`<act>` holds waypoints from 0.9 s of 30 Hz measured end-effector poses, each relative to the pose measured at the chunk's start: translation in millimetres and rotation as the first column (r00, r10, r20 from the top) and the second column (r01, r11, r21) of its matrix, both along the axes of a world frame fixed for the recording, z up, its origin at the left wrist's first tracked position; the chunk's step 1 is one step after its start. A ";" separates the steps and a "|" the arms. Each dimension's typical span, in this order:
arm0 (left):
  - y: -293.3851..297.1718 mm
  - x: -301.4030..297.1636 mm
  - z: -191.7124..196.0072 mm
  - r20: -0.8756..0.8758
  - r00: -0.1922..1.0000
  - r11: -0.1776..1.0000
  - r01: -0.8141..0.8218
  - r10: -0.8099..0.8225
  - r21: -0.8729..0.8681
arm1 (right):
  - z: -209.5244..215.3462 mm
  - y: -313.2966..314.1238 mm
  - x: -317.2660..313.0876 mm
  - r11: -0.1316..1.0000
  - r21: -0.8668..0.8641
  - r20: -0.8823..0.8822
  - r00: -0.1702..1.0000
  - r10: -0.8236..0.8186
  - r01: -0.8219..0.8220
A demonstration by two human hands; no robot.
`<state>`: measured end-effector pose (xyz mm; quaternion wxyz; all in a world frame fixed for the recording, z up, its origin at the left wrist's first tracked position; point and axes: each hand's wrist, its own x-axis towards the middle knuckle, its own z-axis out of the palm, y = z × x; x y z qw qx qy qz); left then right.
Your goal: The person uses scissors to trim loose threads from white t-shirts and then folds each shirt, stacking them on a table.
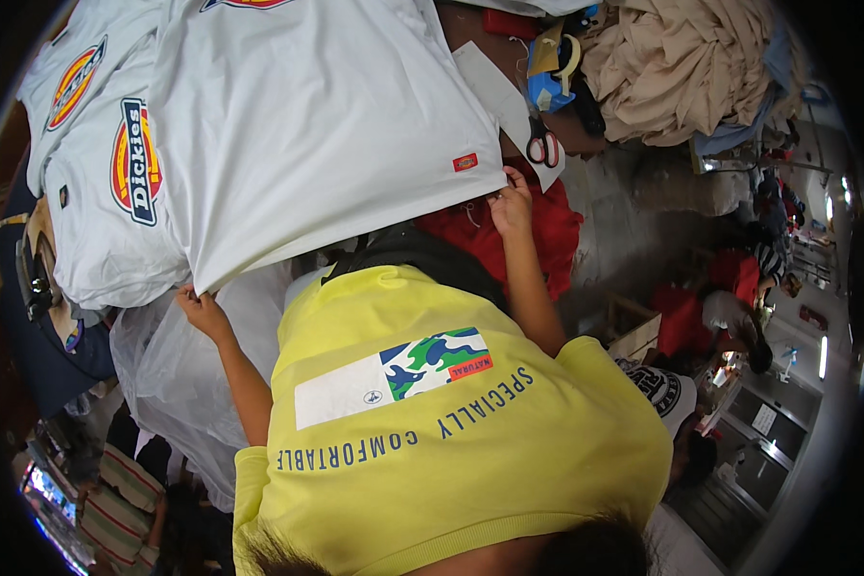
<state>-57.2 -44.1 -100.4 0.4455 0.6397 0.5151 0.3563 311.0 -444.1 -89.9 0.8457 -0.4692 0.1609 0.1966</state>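
A white T-shirt (326, 125) lies spread over the table, its hem edge toward me and a small red tag near the hem's right corner. My left hand (202, 309) pinches the hem's left corner. At the right corner, my right hand (512, 204) grips the fabric between thumb and fingers. The hem runs fairly straight between both hands. More white shirts (96, 230) with round coloured prints lie to the left, partly beneath this one.
Scissors (542, 144) with black and red handles rest on white paper beside a blue tape dispenser (551, 86). Beige cloth (682, 67) is heaped at the far right. Red fabric (557, 240) hangs by my right arm, clear plastic (178, 384) by my left. Other people work further off.
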 end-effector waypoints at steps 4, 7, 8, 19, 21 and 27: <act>-6.3 3.2 -2.1 0.317 0.944 0.915 0.042 0.095 -0.401 | -2.7 -2.1 -2.6 1.000 0.008 0.008 1.000 -0.006 0.006; -8.0 1.3 -3.2 0.448 0.881 0.864 0.101 0.153 -0.494 | -8.4 -5.6 -5.5 1.000 0.029 0.006 1.000 -0.004 0.004; -8.6 -0.7 -5.5 0.477 0.864 0.858 0.114 0.163 -0.501 | -10.7 -7.6 -5.5 0.999 0.041 0.005 1.000 0.000 0.000; -6.4 -6.8 -0.8 0.534 0.814 0.825 0.129 0.229 -0.551 | -25.0 -23.6 -5.7 0.999 0.049 -0.042 0.999 0.010 -0.008; -7.2 -6.6 1.9 0.543 0.807 0.824 0.132 0.234 -0.551 | -26.7 -25.6 -4.5 0.998 0.050 -0.036 0.999 0.026 -0.024; -11.2 -5.7 13.8 0.588 0.775 0.820 0.171 0.231 -0.547 | -14.0 -25.5 -3.4 0.996 0.072 0.025 0.998 0.055 -0.056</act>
